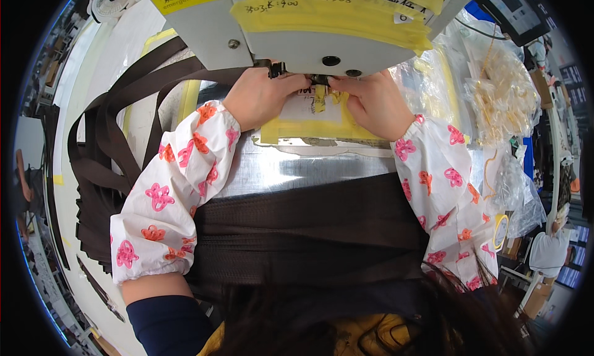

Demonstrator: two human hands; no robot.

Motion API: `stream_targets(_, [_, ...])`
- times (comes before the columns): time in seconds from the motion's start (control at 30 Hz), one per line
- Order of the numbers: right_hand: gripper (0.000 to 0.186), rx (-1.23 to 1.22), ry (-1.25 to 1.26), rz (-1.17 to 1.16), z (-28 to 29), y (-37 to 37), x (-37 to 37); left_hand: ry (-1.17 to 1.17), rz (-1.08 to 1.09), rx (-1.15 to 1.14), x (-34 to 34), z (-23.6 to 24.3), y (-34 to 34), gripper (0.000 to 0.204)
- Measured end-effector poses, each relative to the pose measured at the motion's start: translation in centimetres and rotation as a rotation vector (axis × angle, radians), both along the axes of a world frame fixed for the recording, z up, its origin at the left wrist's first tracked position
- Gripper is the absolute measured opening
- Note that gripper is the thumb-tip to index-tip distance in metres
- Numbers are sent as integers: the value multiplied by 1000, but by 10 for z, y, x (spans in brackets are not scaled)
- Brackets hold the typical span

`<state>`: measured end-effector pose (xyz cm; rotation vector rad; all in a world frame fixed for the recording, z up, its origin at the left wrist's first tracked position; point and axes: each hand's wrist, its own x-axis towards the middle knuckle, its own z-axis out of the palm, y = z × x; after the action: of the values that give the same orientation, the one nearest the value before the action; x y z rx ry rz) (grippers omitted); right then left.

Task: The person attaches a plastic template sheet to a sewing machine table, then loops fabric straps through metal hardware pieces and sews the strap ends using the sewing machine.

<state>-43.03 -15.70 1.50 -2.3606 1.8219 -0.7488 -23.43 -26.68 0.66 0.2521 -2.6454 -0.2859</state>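
Observation:
Both of my hands work close together under the front of a pale grey machine. My left hand is closed, thumb and fingers pinched, on a dark brown strap that comes in from the left in loose loops. Beside it, my right hand is also closed, fingertips at a small dark piece under the machine head. Whether that piece is strap or machine part I cannot make out. Below the fingertips lies a yellow-taped plate with a small yellow tab.
A thick stack of dark brown straps lies across the front, before a shiny metal surface. More strap loops hang at left. Clear plastic bags with yellowish cords sit at right, under a screen. A white fan stands far left.

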Motion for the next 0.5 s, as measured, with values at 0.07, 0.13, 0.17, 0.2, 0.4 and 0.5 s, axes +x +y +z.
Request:
stream_targets(0.07, [30, -7, 6, -4, 1, 1, 2, 104, -47, -22, -1, -2, -2, 14])
stream_targets(0.13, [31, -66, 22, -22, 1, 3, 5, 96, -3, -17, 1, -5, -1, 14])
stream_targets(0.17, [31, -76, 21, -16, -3, 4, 7, 89, 41, -6, 4, -4, -1, 14])
stream_targets(0.2, [32, -108, 13, -36, -9, 4, 5, 93, 42, -17, 3, 1, -1, 14])
stream_targets(0.4, [30, -135, -12, -23, -12, 2, -1, -76, 502, -234, 56, 45, -12, 20])
stream_targets(0.5, [27, -192, 114, 45, -4, 3, 0, -297, 793, 69, 113, 52, -42, 36])
